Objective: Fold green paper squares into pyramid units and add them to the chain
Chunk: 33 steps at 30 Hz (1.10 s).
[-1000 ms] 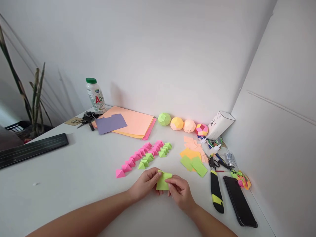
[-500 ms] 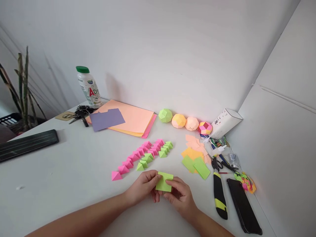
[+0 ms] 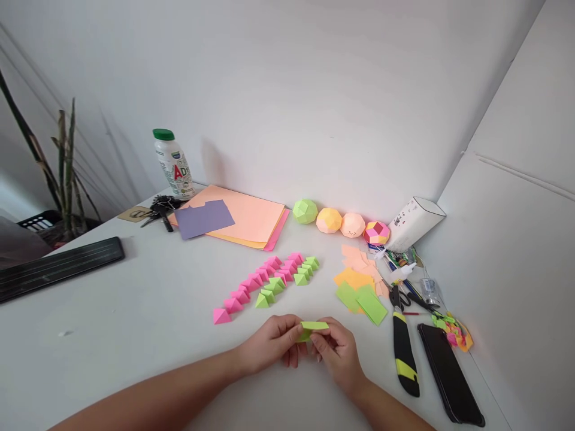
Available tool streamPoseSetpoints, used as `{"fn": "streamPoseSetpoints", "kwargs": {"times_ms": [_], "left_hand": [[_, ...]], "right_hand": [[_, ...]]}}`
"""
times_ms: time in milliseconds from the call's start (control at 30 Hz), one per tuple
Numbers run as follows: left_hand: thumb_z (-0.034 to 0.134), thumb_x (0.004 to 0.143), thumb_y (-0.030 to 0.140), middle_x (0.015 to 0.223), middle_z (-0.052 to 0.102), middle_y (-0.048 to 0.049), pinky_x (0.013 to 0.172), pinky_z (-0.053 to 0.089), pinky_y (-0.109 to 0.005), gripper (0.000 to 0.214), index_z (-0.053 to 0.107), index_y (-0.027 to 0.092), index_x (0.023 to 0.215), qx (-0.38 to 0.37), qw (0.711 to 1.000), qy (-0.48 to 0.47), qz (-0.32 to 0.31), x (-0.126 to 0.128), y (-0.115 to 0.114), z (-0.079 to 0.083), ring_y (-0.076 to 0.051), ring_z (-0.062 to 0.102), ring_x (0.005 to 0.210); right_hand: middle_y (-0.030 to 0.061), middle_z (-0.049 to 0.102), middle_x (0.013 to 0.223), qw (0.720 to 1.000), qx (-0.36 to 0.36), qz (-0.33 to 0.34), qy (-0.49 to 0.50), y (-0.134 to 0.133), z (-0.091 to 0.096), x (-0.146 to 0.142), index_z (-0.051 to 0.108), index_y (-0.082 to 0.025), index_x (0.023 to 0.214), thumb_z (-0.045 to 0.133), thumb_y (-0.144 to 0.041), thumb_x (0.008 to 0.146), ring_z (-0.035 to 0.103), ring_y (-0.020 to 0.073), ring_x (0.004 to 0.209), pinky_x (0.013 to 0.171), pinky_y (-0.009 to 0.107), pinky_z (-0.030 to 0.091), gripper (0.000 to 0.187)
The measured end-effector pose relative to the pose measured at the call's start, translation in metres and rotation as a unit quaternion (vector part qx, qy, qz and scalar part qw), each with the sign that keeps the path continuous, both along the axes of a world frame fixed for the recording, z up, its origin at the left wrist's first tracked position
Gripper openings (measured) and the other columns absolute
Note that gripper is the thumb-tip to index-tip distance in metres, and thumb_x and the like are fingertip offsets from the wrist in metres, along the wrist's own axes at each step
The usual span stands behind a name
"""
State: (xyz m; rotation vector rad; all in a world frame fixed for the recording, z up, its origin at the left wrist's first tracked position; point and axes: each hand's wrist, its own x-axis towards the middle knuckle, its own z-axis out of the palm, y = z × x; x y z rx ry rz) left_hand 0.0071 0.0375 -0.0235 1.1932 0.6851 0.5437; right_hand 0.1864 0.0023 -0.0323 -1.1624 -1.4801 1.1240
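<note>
Both my hands meet just above the white table near its front. My left hand and my right hand pinch a small green paper piece between their fingertips; it lies nearly edge-on to the camera. Just beyond my hands run two rows of folded paper pyramids, pink ones and green ones. A loose heap of green, orange and peach paper squares lies to the right of them.
Paper balls line the back wall beside a white box. Coloured sheets, keys and a bottle sit back left, a black keyboard far left. A cutter, scissors and phone lie right.
The green paper piece has turned from facing the camera as a flat square to lying nearly edge-on between my fingertips. My hands stayed together; the camera view shifted slightly.
</note>
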Motion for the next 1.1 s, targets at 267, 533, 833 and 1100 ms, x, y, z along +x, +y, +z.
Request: {"fn": "streamPoseSetpoints", "kwargs": {"times_ms": [267,533,833,1100], "left_hand": [[0.053,0.080,0.044,0.075,0.066,-0.0014,0.050,0.044,-0.023,0.027,0.054,0.017,0.078,0.017,0.999,0.040,0.016,0.003,-0.003,0.001,-0.012,0.059,0.055],[0.051,0.081,0.047,0.073,0.066,-0.0022,0.048,0.043,-0.022,0.031,0.055,0.016,0.080,0.012,0.999,0.037,0.025,0.004,-0.003,-0.001,-0.012,0.058,0.053],[0.054,0.081,0.046,0.075,0.068,-0.0027,0.046,0.041,-0.022,0.030,0.056,0.017,0.083,-0.011,0.999,0.003,0.046,0.002,-0.001,-0.001,-0.011,0.059,0.049],[0.054,0.081,0.045,0.074,0.068,-0.0035,0.048,0.041,-0.023,0.029,0.057,0.016,0.086,-0.010,0.999,0.004,0.037,0.001,-0.001,0.001,-0.012,0.059,0.053]], "right_hand": [[-0.0024,0.053,0.056,0.998,-0.040,-0.030,0.026,0.000,0.000,-0.003,0.058,-0.017,0.070,0.058,-0.034,0.083,0.050,0.0094,0.042,0.040,0.022,0.042,0.022],[-0.0029,0.056,0.049,0.998,-0.047,-0.026,0.031,-0.001,-0.006,-0.001,0.057,-0.017,0.078,0.056,-0.034,0.086,0.052,0.0111,0.041,0.041,0.023,0.044,0.018],[0.0010,0.057,0.083,0.991,-0.095,-0.028,0.089,0.001,-0.005,-0.001,0.044,-0.023,0.102,0.062,-0.040,0.081,0.057,0.0115,0.056,0.046,0.023,0.046,0.033],[-0.0009,0.054,0.059,0.990,-0.133,0.029,0.031,0.006,0.004,0.002,0.056,-0.015,0.076,0.056,-0.045,0.084,0.051,0.0106,0.050,0.045,0.021,0.041,0.030]]}}
